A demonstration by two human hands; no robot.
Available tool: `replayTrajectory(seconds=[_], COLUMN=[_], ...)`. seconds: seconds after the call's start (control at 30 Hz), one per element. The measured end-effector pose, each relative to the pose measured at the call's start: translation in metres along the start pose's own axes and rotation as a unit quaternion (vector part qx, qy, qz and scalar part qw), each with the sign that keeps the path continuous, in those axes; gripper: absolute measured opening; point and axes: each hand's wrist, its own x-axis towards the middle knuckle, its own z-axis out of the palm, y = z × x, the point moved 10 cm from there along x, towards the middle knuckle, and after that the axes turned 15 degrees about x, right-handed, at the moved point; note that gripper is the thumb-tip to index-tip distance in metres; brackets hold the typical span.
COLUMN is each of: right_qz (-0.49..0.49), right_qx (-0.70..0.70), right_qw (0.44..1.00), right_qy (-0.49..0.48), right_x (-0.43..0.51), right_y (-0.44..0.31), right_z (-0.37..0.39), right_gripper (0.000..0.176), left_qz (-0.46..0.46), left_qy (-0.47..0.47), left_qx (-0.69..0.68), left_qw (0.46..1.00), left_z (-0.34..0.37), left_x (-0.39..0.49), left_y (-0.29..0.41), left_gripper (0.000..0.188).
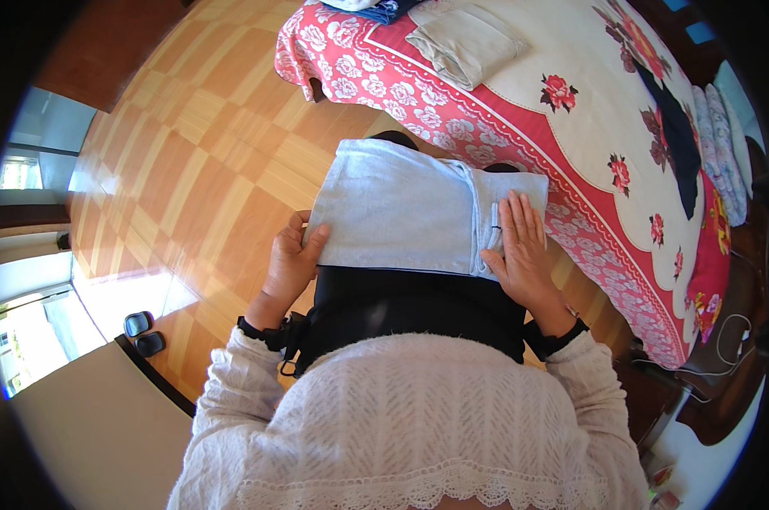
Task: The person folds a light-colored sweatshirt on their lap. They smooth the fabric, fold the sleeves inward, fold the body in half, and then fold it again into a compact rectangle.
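A light grey folded garment (397, 204) lies across the person's lap, over black trousers (416, 306). My left hand (298, 252) grips its left edge, with the thumb on top and the fingers behind the cloth. My right hand (521, 248) rests flat on the garment's right part, beside a fold and a short drawstring (496, 220). The fingers of the right hand point away from the body and lie close together.
A bed with a red and white floral cover (576, 146) stands ahead and to the right. On it lie folded beige trousers (467, 44), a dark blue cloth (671, 140) and a stack of folded clothes (384, 9). Black slippers (143, 335) lie on the wooden floor (200, 178) at left.
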Motion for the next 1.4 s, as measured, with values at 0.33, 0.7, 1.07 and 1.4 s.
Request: replayTrajectory(seconds=[0.33,0.7,1.07,1.4], right_qz=[-0.02,-0.053,-0.173,-0.166], right_qx=[0.015,0.035,-0.145,-0.009], right_qw=[0.999,0.997,0.972,0.985], right_qy=[0.03,0.035,0.062,0.038], right_x=[-0.005,-0.014,-0.011,-0.016], right_y=[-0.003,-0.021,-0.067,-0.056], right_z=[-0.003,-0.012,0.015,0.007], right_gripper=[0.079,0.088,0.047,0.058], left_qz=[0.028,-0.012,-0.096,-0.02], left_qy=[0.06,0.057,-0.066,-0.043], left_qx=[-0.006,0.038,-0.173,-0.078], left_qw=[0.998,0.998,0.978,0.996], left_z=[-0.013,-0.01,0.005,-0.023], left_x=[0.006,0.012,0.009,0.01], left_y=[-0.016,-0.016,-0.009,0.027], left_gripper=[0.02,0.028,0.022,0.031])
